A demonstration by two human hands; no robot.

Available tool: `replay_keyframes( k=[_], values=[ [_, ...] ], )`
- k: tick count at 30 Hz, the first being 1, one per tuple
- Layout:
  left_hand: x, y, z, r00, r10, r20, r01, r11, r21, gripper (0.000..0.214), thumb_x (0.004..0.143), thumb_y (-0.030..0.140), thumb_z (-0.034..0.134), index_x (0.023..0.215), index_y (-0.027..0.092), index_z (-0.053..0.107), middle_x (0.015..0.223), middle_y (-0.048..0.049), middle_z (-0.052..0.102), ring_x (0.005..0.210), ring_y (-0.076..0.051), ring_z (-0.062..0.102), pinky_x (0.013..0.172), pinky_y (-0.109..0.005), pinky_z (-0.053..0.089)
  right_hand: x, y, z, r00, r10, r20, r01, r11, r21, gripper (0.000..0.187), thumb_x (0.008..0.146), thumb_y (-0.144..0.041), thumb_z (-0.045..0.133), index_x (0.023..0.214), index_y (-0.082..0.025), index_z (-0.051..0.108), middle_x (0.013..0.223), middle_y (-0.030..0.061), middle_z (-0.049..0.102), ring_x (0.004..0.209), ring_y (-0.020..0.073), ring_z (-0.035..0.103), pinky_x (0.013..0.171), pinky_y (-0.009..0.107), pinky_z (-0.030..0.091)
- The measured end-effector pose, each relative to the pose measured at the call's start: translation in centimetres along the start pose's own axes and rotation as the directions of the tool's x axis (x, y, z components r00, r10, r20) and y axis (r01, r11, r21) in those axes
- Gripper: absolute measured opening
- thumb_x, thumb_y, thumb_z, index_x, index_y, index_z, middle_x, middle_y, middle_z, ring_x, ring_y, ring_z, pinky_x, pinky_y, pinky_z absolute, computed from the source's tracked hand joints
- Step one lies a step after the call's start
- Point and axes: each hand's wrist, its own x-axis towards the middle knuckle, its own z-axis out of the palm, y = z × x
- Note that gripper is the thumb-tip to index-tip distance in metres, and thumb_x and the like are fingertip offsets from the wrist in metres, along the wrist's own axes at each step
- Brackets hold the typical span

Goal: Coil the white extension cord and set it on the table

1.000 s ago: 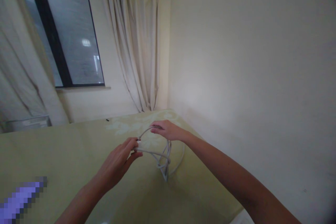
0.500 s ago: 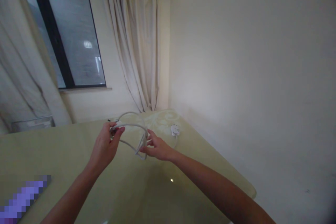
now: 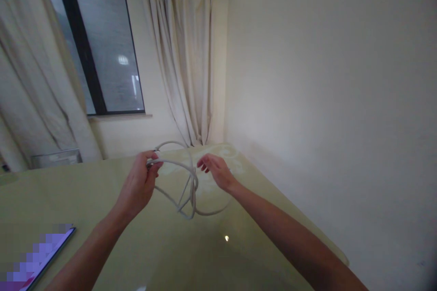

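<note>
Your left hand (image 3: 136, 186) pinches the pale cable (image 3: 193, 191), which loops loosely over the table (image 3: 184, 259). Right of the cable, your right hand (image 3: 218, 172) is half curled around nothing visible; whether a fingertip brushes a strand is hard to tell. It should handle light and springy, best gripped where loops bunch. Below the cable the table is glossy; beyond stand curtain (image 3: 182, 59) and window (image 3: 109, 41).

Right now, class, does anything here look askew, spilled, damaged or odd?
The cable, held in the left hand, looks untidy: its loops cross in a loose tangle. At lower left, a flat device looks oddly pixelated. No spill shows.
</note>
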Motion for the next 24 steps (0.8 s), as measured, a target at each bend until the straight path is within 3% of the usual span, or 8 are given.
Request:
replay_keyframes(
  k=[3,6,10,13,17,19,21,24],
  values=[
    [1.5,1.9,0.4,0.982,0.187,0.007,-0.187,0.982,-0.034,0.016,0.099,0.036,0.046,0.103,0.023,0.053,0.115,-0.0101,0.063,0.109,-0.024,0.064,0.093,-0.039,0.053,3.5,-1.7,-0.5,0.999,0.001,-0.032,0.001,0.998,0.060,0.059,0.081,-0.057,0.079,0.124,-0.021,0.060,0.111,0.0074,0.068,0.087,0.0153,0.066,0.076,0.028,0.053],
    [3.3,3.3,0.6,0.966,0.257,-0.023,-0.258,0.966,-0.021,0.014,0.099,0.032,0.047,0.100,0.023,0.057,0.125,-0.0123,0.059,0.122,-0.027,0.058,0.094,-0.040,0.053,6.2,-3.6,-0.4,0.998,0.055,0.024,-0.059,0.964,0.260,0.047,0.086,-0.056,0.073,0.114,-0.022,0.058,0.078,-0.0039,0.062,0.059,0.0093,0.059,0.058,0.022,0.048],
    [4.5,3.1,0.8,0.972,0.172,-0.157,-0.172,0.985,0.014,0.015,0.097,0.029,0.052,0.110,0.022,0.057,0.121,-0.0103,0.059,0.099,-0.022,0.063,0.083,-0.036,0.056,6.9,-6.3,-0.3,0.992,0.109,0.063,-0.126,0.834,0.537,0.036,0.089,-0.054,0.070,0.092,-0.020,0.057,0.054,-0.0141,0.031,0.040,0.0039,0.026,0.041,0.017,0.024],
    [3.9,2.0,1.3,0.976,0.147,-0.163,-0.140,0.989,0.055,0.025,0.096,0.027,0.054,0.120,0.020,0.055,0.119,-0.0105,0.056,0.088,-0.019,0.062,0.087,-0.040,0.057,5.9,-7.5,0.1,0.984,0.130,0.122,-0.177,0.777,0.604,0.036,0.090,-0.052,0.070,0.093,-0.018,0.061,0.052,-0.0143,0.027,0.039,0.0037,0.018,0.039,0.019,0.015],
    [2.1,0.6,2.4,0.988,0.085,-0.126,-0.085,0.996,0.001,0.053,0.097,0.035,0.054,0.146,0.020,0.038,0.146,-0.0195,0.039,0.079,-0.014,0.064,0.085,-0.040,0.059,4.8,-7.4,0.8,0.972,0.221,-0.082,-0.104,0.712,0.695,0.031,0.090,-0.046,0.069,0.093,-0.016,0.060,0.050,-0.0147,0.026,0.039,0.0039,0.015,0.038,0.020,0.011],
    [1.2,0.2,3.0,0.998,0.017,-0.062,-0.015,0.999,0.034,0.058,0.097,0.039,0.053,0.148,0.019,0.035,0.148,-0.0226,0.039,0.078,-0.015,0.067,0.085,-0.041,0.058,4.6,-7.2,1.0,0.957,0.248,-0.153,-0.061,0.685,0.726,0.027,0.092,-0.043,0.067,0.094,-0.017,0.059,0.050,-0.0148,0.025,0.039,0.0043,0.014,0.038,0.020,0.011],
    [0.3,-0.2,3.5,0.994,-0.072,0.080,0.062,0.990,0.126,0.054,0.098,0.044,0.051,0.144,0.017,0.040,0.138,-0.0222,0.054,0.084,-0.021,0.071,0.087,-0.043,0.056,4.6,-7.1,1.0,0.948,0.256,-0.191,-0.034,0.675,0.737,0.025,0.092,-0.041,0.067,0.096,-0.018,0.058,0.051,-0.0147,0.025,0.039,0.0047,0.015,0.038,0.020,0.011],
    [-1.9,-1.0,4.3,0.928,-0.272,0.256,0.190,0.933,0.304,0.046,0.099,0.051,0.044,0.125,0.015,0.055,0.108,-0.0190,0.073,0.092,-0.030,0.073,0.083,-0.042,0.054,4.6,-7.3,0.6,0.937,0.242,-0.251,0.025,0.671,0.741,0.025,0.093,-0.043,0.066,0.099,-0.020,0.057,0.053,-0.0144,0.023,0.040,0.0054,0.015,0.038,0.021,0.013]
  ],
)
